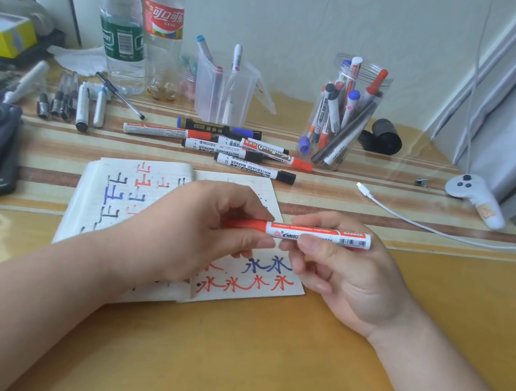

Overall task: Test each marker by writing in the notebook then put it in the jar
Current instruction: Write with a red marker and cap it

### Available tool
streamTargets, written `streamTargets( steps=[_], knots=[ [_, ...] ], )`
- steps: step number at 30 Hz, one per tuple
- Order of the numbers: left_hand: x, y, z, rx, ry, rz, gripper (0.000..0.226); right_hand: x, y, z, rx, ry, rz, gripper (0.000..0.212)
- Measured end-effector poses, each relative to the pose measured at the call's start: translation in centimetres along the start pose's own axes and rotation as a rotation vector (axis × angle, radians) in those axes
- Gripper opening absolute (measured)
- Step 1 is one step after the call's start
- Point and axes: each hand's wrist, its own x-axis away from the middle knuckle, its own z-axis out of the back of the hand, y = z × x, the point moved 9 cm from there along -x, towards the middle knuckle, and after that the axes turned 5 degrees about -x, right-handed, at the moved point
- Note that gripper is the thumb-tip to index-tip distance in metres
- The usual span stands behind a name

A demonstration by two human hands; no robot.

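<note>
Head view: a person's left hand (198, 230) pinches the red end of a red marker (317, 234) while the right hand (338, 274) curls round its white barrel, level above the open notebook (109, 193). Behind, the clear jar (345, 118) stands holding markers, with loose markers (239, 152) lying just beside it on the desk (258, 363)

Both forearms reach in from below. The left hand (191, 232) pinches one end of the marker (317, 234), the right hand (351, 276) curls its fingers (309, 246) round the barrel.
</note>
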Motion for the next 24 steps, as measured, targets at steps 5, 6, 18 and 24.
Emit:
streamTargets(
  steps=[5,6,18,24],
  knots=[
    [0.2,0.4,-0.2,-0.024,-0.023,-0.039,0.013,-0.3,0.4,0.4,-0.104,0.024,-0.048,0.042],
    [0.2,0.3,-0.1,-0.061,-0.017,-0.046,0.014,-0.2,0.3,1.0,-0.072,0.078,-0.041,0.034],
    [0.2,-0.5,0.4,-0.128,0.167,0.077,0.032,-0.3,0.8,0.0,-0.044,0.101,-0.054,0.024],
    [0.3,-0.6,1.2,-0.088,0.222,0.045,0.032,-0.3,0.3,-0.7,0.031,0.091,-0.033,0.022]
  ],
)
